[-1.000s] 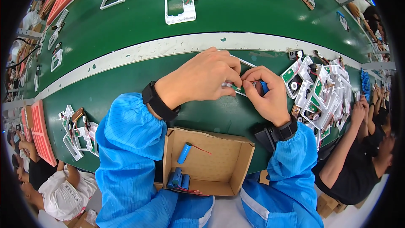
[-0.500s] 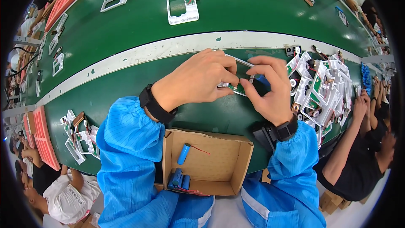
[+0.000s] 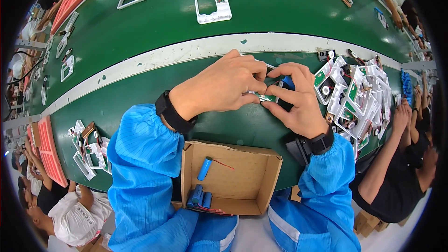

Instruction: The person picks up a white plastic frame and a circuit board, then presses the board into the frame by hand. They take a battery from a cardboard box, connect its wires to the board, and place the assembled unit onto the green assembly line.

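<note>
Both hands meet over a white plastic frame (image 3: 269,68) with a small green circuit board (image 3: 268,97) in it, just above the green bench. My left hand (image 3: 219,85) is closed, its thumb and fingertips pinching at the board's left end. My right hand (image 3: 301,100) is closed on the right side, thumb and index finger at the board's edge. Part of a blue cylindrical battery (image 3: 288,82) shows behind my right fingers. My fingers hide most of the frame and whatever small part lies between the fingertips.
Before me stands an open cardboard box (image 3: 252,156) with several blue batteries (image 3: 204,169). White frames with boards are heaped (image 3: 359,95) at right; a smaller pile (image 3: 93,151) lies left. Past a white rail (image 3: 186,50), a green belt (image 3: 154,23) carries spaced frames. Co-workers sit at both sides.
My right fingers have closed in toward the circuit board and my left fingertips. The frames on the far belt have shifted to the right.
</note>
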`<state>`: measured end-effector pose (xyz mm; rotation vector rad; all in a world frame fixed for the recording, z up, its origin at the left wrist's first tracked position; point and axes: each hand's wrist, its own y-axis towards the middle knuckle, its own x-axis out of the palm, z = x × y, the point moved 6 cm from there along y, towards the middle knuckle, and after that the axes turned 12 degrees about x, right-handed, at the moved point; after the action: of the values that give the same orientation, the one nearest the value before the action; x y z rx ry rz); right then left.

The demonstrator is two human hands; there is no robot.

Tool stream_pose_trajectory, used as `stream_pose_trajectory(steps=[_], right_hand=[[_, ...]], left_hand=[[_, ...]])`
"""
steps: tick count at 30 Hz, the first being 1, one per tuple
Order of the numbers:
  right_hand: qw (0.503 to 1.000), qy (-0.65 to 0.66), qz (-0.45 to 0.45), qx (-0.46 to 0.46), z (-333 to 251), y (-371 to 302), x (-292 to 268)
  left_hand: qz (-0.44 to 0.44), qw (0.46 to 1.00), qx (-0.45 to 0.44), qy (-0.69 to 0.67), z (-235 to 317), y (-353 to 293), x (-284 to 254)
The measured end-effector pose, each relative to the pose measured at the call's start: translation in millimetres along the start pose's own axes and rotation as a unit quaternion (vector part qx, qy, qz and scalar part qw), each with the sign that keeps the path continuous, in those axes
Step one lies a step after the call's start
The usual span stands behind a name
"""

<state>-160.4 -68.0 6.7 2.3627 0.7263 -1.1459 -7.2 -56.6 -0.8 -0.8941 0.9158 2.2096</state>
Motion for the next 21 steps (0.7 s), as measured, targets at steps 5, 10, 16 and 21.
stream_pose_trajectory(steps=[5,10,16,21], right_hand=[[1.000,0.000,0.005,-0.030,-29.6,2.3,-19.5],[0.966,-0.001,-0.205,-0.157,-111.2,-38.3,-22.3],[0.939,-0.213,-0.184,-0.199,-145.2,-72.6,24.3],[0.940,-0.232,-0.156,-0.196,-142.9,-69.7,31.7]], left_hand=[[0.042,0.996,0.009,0.074,4.1,-4.2,-22.2],[0.164,0.972,-0.106,0.129,-31.4,-30.3,-97.7],[0.252,0.876,-0.283,0.299,-71.8,-109.4,-163.3],[0.223,0.837,-0.344,0.362,-82.8,-90.3,-156.3]])
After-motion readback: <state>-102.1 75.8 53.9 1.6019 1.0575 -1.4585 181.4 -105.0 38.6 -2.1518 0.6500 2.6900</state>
